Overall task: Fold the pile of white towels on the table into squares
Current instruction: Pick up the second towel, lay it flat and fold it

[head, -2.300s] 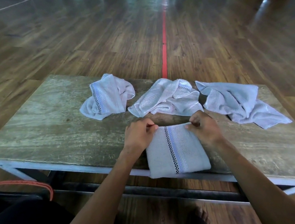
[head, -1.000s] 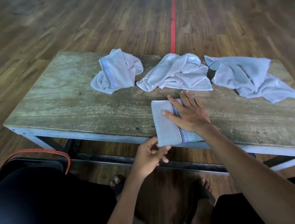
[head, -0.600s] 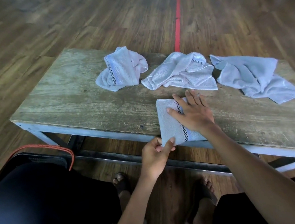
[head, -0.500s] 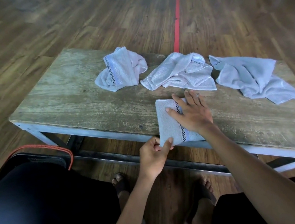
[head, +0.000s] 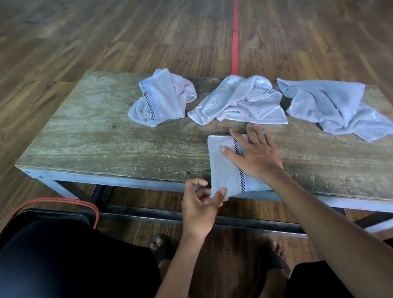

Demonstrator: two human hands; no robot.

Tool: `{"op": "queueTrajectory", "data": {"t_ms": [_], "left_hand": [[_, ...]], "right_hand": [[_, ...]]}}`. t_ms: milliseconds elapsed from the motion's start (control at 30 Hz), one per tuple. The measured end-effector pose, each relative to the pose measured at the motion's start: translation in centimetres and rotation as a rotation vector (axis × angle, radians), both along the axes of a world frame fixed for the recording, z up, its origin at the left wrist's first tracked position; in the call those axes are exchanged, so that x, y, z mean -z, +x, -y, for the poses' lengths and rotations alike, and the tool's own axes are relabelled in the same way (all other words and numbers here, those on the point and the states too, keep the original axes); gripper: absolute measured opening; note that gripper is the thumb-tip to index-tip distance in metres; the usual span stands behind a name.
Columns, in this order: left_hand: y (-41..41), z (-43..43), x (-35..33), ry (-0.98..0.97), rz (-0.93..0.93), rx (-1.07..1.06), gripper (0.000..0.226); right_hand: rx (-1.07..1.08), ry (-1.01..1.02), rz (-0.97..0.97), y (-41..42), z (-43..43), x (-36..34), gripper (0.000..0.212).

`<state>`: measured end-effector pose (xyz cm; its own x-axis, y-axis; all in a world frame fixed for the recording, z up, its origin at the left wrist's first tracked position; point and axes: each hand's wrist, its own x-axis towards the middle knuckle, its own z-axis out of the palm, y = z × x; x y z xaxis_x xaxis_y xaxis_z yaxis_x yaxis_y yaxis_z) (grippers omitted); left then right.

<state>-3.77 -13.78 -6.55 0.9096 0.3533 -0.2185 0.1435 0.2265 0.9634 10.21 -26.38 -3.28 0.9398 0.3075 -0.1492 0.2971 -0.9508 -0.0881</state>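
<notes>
Well, the folded towel (head: 226,167) looks as good as done. It is a compact, nearly square packet with a checked stripe running away from the person. It lies flat under the right hand (head: 254,155) at the near edge of the table (head: 114,145), its near end just over that edge. That hand rests flat on it, fingers straight and spread, palm bearing down on the stripe side. The left hand (head: 200,207) sits below it on its thumb side, off the table. Its fingers are loosely bent, with 1 fingertip touching the packet's near corner; whether it actually pinches the cloth I cannot tell.

So the step in hand looks like the last press and squaring-up of towel 1 of 4. Next, I'd judge, the packet wants sliding aside along the table. Then a fresh towel needs pulling in and spreading flat before any fold.

Just beyond the right fingertips lies the middle crumpled towel (head: 236,101), the closest to reach. Further out past the thumb side sits the bunched towel (head: 160,98), its stripe showing. Out past the little-finger side sprawls the loose towel (head: 330,104), 1 corner trailing toward the near edge. None of these 3 is folded. Off the table, out past the left wrist, sits a dark container (head: 53,199) with an orange rim. A red line (head: 234,29) runs along the wooden floor (head: 49,43) beyond.
</notes>
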Motion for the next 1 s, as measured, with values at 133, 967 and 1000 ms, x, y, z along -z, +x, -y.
{"op": "queueTrajectory", "data": {"t_ms": [133,967,1000], "left_hand": [[0.0,-0.6,-1.2,0.243,-0.007,-0.082,0.043],[8.6,2.7,-1.9,1.597,0.022,0.599,0.070],[8.7,2.7,-1.9,1.590,0.020,0.600,0.071]], "right_hand": [[-0.001,0.365,-0.064,-0.2,1.3,-1.1,0.069],[0.476,0.704,-0.072,-8.9,7.8,0.8,0.026],[0.458,0.668,-0.073,-8.8,7.8,0.9,0.030]]}}
